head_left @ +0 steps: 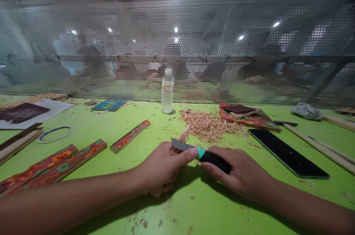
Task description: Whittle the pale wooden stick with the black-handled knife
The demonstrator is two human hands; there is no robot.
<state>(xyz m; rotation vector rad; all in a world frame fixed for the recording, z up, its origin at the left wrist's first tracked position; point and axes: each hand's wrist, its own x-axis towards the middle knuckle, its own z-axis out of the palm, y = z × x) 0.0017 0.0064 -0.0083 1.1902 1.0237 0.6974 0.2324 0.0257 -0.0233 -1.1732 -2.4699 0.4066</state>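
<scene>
My left hand [166, 168] is closed around a small piece of wood [184, 135], whose pale tapered tip points away from me. In my right hand [235, 168] is a utility knife [212, 159] with a black and teal handle. Its blade [179, 144] lies across the wood, pointing left. My left thumb presses on the knife near the base of the blade. Most of the wood is hidden by my left fingers. Just beyond both hands lies a heap of wood shavings [208, 124] on the green table [210, 205].
A water bottle [167, 92] stands before a perforated metal screen [133, 43], with people behind it. Painted wood strips [80, 161] and a tape roll [54, 134] lie left. To the right are a phone [287, 152], sandpaper [240, 109], wooden sticks [321, 146] and a crumpled cloth [306, 111].
</scene>
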